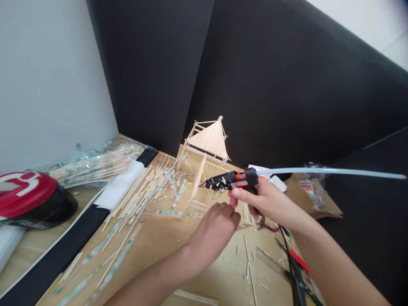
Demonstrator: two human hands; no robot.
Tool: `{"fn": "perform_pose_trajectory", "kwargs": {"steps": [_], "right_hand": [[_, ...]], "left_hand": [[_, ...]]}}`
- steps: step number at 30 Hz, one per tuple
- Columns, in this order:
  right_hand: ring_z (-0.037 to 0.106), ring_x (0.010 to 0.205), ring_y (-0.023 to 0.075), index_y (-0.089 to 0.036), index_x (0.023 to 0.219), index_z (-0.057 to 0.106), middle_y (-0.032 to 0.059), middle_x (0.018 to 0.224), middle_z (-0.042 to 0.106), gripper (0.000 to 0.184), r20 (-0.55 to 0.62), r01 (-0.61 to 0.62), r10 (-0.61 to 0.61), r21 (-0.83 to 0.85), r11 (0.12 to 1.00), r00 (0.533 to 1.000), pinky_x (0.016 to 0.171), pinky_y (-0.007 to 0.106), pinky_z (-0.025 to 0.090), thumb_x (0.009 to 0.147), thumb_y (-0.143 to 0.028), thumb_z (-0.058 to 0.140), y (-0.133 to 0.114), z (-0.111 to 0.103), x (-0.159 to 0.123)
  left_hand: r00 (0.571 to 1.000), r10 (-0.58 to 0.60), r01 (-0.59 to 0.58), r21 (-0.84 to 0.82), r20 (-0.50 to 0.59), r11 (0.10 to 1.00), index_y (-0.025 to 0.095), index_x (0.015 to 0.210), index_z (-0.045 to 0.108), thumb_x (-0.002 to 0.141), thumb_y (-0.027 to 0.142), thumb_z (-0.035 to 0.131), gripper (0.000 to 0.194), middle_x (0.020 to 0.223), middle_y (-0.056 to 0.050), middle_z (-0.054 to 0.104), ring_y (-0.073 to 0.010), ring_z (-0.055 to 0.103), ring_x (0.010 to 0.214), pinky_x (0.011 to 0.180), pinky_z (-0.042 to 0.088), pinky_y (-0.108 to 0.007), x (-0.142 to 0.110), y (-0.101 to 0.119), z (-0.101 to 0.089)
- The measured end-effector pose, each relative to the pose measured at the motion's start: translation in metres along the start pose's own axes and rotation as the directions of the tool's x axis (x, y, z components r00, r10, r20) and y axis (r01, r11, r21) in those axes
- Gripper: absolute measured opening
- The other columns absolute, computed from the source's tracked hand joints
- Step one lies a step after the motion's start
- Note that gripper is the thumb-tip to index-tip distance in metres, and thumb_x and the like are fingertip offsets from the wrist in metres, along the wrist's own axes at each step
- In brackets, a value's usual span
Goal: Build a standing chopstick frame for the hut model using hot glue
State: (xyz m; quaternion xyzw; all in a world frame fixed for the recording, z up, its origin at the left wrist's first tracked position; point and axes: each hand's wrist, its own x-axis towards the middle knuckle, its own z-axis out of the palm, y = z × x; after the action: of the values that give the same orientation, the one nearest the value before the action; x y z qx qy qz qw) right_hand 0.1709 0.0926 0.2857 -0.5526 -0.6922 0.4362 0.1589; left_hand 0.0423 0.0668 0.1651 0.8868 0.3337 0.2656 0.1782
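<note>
My right hand (pixel 255 197) is wrapped round the grip of a black hot glue gun (pixel 228 180). Its nozzle points left, and a long clear glue stick (pixel 321 171) runs out of its rear. Just below the gun, my left hand (pixel 219 223) is closed, fingers curled together; what it pinches, if anything, is hidden. Around and behind both hands is a frame of thin wooden sticks (pixel 199 174), partly covered by them. Past it stands a small stick structure with a sloping triangular roof (pixel 210 139).
Loose wooden sticks (pixel 140 191) and torn plastic wrappers (pixel 117 250) lie on the left. Scissors (pixel 299 261), pliers (pixel 269 226) and the gun's cord (pixel 285 242) are on the right. A brown paper packet (pixel 296 191) sits behind. Black panels (pixel 270 93) rise at the back.
</note>
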Motion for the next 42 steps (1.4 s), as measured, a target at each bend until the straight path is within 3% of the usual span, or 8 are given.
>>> {"fn": "perform_pose_trajectory", "kwargs": {"steps": [3,9,15,22,31,42], "right_hand": [[0.047,0.042,0.0041,-0.017,0.079,0.065,0.0000,0.074,0.067,0.030,0.063,-0.006,0.012,-0.104,0.995,0.998,0.037,0.014,0.040,0.083,-0.046,0.065,-0.005,-0.006,0.011],[0.046,0.042,0.0055,-0.017,0.084,0.067,-0.0029,0.064,0.060,0.033,0.222,0.028,0.009,-0.162,0.986,0.975,0.035,0.014,0.037,0.079,-0.050,0.066,-0.002,-0.009,0.021],[0.043,0.044,0.0064,-0.019,0.085,0.068,-0.0046,0.061,0.055,0.032,0.176,0.030,0.008,-0.213,0.977,0.984,0.036,0.015,0.034,0.078,-0.050,0.067,0.001,-0.003,0.020],[0.038,0.049,0.0063,-0.020,0.085,0.069,-0.0066,0.060,0.049,0.027,0.202,0.131,-0.090,-0.200,0.971,0.975,0.044,0.016,0.032,0.082,-0.046,0.065,-0.001,-0.001,0.020],[0.055,0.065,0.0133,-0.020,0.090,0.072,-0.0029,0.073,0.065,0.037,0.195,0.136,-0.074,-0.328,0.935,0.978,0.054,0.020,0.039,0.081,-0.055,0.063,-0.004,0.000,0.019],[0.056,0.061,0.0138,-0.020,0.081,0.068,-0.0033,0.068,0.064,0.039,0.169,0.112,-0.050,-0.382,0.917,0.984,0.049,0.021,0.037,0.080,-0.058,0.061,-0.001,-0.002,0.016]], "left_hand": [[0.999,-0.003,-0.001,0.121,0.034,0.993,0.013,0.086,0.063,0.086,0.003,0.052,0.015,0.092,-0.008,0.067,-0.0220,0.063,0.085,0.075,0.052,-0.034,-0.001,-0.001,0.002],[1.000,0.017,-0.017,0.154,0.002,0.988,0.014,0.085,0.062,0.086,0.004,0.052,0.013,0.090,-0.007,0.066,-0.0217,0.062,0.083,0.075,0.052,-0.033,-0.002,-0.003,0.012],[1.000,0.017,-0.016,0.133,-0.007,0.991,0.013,0.085,0.062,0.086,0.001,0.047,0.020,0.092,-0.009,0.066,-0.0215,0.063,0.085,0.075,0.052,-0.033,-0.001,-0.005,0.015],[0.999,-0.009,0.006,0.087,0.034,0.996,0.011,0.081,0.062,0.084,-0.004,0.039,0.028,0.087,-0.009,0.066,-0.0177,0.062,0.074,0.064,0.051,-0.029,0.000,-0.003,0.009],[1.000,-0.005,0.003,0.156,0.009,0.988,0.011,0.080,0.062,0.081,-0.004,0.037,0.029,0.082,-0.009,0.066,-0.0166,0.058,0.067,0.060,0.050,-0.028,0.002,-0.003,0.009],[1.000,-0.012,0.009,0.091,0.027,0.996,0.010,0.084,0.062,0.082,-0.004,0.034,0.032,0.086,-0.012,0.068,-0.0196,0.061,0.074,0.066,0.053,-0.032,0.003,-0.004,0.008]]}}
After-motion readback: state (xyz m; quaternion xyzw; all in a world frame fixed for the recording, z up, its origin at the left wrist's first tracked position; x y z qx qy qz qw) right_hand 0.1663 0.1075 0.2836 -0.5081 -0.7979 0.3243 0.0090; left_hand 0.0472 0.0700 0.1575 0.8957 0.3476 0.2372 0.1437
